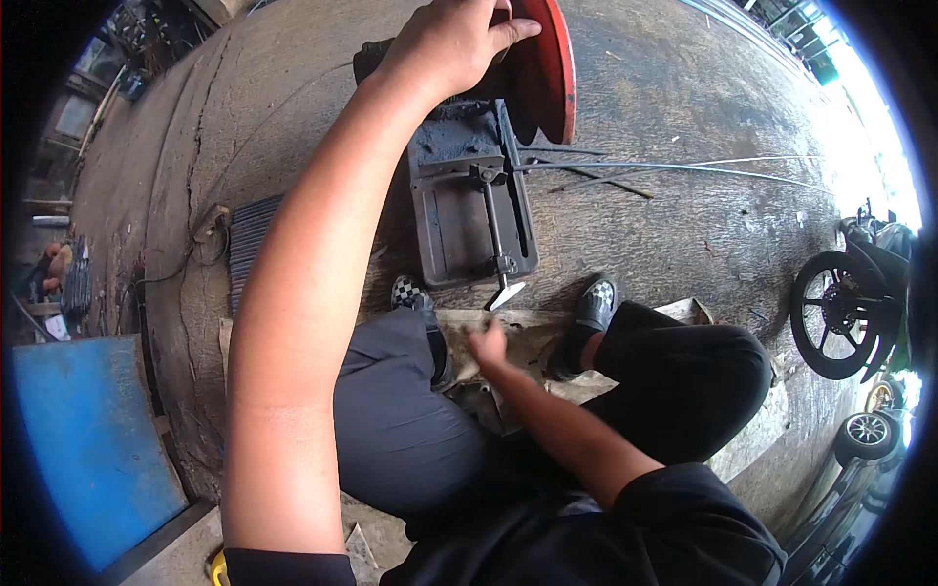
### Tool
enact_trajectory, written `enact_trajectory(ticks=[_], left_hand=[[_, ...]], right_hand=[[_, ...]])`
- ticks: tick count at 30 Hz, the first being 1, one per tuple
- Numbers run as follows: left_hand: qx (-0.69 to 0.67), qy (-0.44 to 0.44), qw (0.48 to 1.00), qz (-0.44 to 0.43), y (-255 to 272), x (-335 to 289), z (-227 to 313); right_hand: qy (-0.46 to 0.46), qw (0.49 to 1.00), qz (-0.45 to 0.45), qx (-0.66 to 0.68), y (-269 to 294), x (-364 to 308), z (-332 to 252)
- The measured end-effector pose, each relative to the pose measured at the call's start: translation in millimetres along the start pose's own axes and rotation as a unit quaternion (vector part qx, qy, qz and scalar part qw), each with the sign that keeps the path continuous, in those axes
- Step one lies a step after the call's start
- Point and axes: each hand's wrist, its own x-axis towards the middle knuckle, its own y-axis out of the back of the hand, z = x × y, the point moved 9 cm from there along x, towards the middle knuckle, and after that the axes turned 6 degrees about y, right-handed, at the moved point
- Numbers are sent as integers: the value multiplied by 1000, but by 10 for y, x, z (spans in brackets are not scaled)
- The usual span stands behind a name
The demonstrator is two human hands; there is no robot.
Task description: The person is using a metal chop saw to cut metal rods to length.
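A cut-off saw stands on the floor ahead of me, with a red blade guard (pixel 559 68) at the top and a dark metal base (pixel 445 230) below. My left hand (pixel 451 47) is closed round the saw's handle at the upper end, beside the guard; most of the handle is hidden behind the hand. Along the base runs the vise screw (pixel 493 220), ending in a crank handle (pixel 505 295) at the near end. My right hand (pixel 488 348), smeared by motion, is just below that crank and apart from it. A long thin metal rod (pixel 674 169) sticks out rightward from the vise.
Several loose rods (pixel 611 182) lie on the rough floor right of the base. A motorbike (pixel 842 308) and a car wheel (pixel 868 431) stand at the far right. At left are a blue panel (pixel 88 439) and a ribbed dark sheet (pixel 252 244). Stained cloth (pixel 528 337) lies under my feet.
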Motion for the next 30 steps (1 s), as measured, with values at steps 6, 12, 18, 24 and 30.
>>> enact_trajectory(ticks=[6,12,18,24,30], left_hand=[[-14,-10,1000,16,-6,38,-54],[-32,-68,997,27,59,190,-17],[-35,-75,990,110,114,301,-31],[-36,-130,974,183,49,375,-109],[-140,-158,960,185,-26,371,-196]], right_hand=[[29,996,-69,-40,413,292,-536],[99,836,-286,-457,73,-66,-794],[242,697,-220,-638,1037,1726,-1818],[284,890,-38,-356,845,2345,-2106],[285,903,16,-322,385,2453,-2094]])
